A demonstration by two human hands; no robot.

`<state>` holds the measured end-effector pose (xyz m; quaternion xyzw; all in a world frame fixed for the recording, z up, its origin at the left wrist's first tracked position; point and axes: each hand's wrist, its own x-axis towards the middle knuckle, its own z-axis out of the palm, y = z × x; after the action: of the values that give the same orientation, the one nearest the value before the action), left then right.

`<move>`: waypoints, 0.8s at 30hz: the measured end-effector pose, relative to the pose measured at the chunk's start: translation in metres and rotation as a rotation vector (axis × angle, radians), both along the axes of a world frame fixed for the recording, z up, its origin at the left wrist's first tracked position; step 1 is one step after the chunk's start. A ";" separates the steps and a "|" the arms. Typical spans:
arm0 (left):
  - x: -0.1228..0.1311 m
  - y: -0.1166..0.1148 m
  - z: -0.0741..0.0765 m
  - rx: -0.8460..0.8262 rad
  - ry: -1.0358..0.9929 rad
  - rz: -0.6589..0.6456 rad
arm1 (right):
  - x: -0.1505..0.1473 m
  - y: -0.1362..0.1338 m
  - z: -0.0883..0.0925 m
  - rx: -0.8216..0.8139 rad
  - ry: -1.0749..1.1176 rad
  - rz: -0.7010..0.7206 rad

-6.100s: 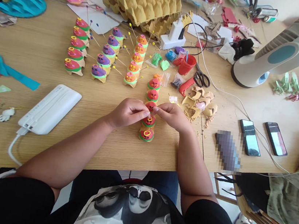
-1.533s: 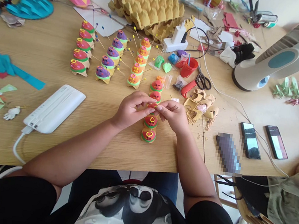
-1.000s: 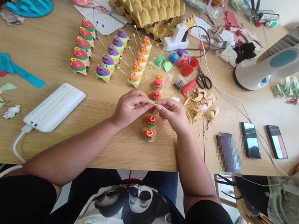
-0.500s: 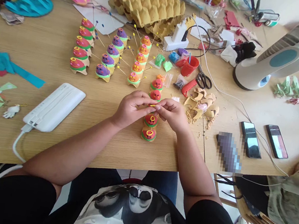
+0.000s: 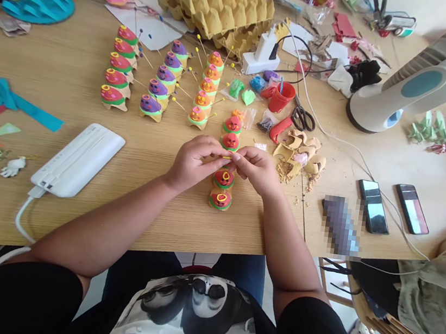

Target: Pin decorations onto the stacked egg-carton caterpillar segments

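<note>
A thin yellow strip (image 5: 227, 157), apparently modelling clay, is pinched between the fingertips of my left hand (image 5: 193, 163) and my right hand (image 5: 258, 173). Both hands are closed and meet over the middle of a row of red-topped egg-carton cups with green bands. The two near cups, one (image 5: 221, 199) at the front and another (image 5: 223, 178) behind it, have faces and yellow loops on top. Beyond my fingers stands a red cup (image 5: 230, 142) with a face. My hands hide the middle cup almost fully.
Rows of red (image 5: 113, 95), purple (image 5: 151, 105) and orange (image 5: 198, 115) cups stand farther back, some with pins. Scissors (image 5: 303, 117), a red pot (image 5: 282, 97) and carton scraps (image 5: 294, 153) lie right. A power bank (image 5: 80, 159) lies left; a fan (image 5: 412, 88) and phones (image 5: 374, 206) are right.
The view has shifted slightly. My hands keep almost the same pinch over the row, with only small finger movement around the yellow strip.
</note>
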<state>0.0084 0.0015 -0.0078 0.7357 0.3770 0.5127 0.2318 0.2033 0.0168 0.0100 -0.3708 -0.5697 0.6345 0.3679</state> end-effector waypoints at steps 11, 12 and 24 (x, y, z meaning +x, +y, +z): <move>-0.002 0.000 -0.001 0.087 0.049 0.016 | -0.001 -0.001 -0.001 -0.096 0.039 0.060; -0.002 0.000 -0.001 0.080 0.045 0.015 | -0.001 0.000 -0.002 -0.105 0.044 0.048; 0.002 -0.002 0.002 -0.041 -0.017 0.003 | 0.001 0.002 0.000 -0.093 0.030 -0.126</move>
<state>0.0107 -0.0002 -0.0055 0.7257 0.3866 0.5117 0.2493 0.2038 0.0185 0.0100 -0.4130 -0.5097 0.6413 0.3979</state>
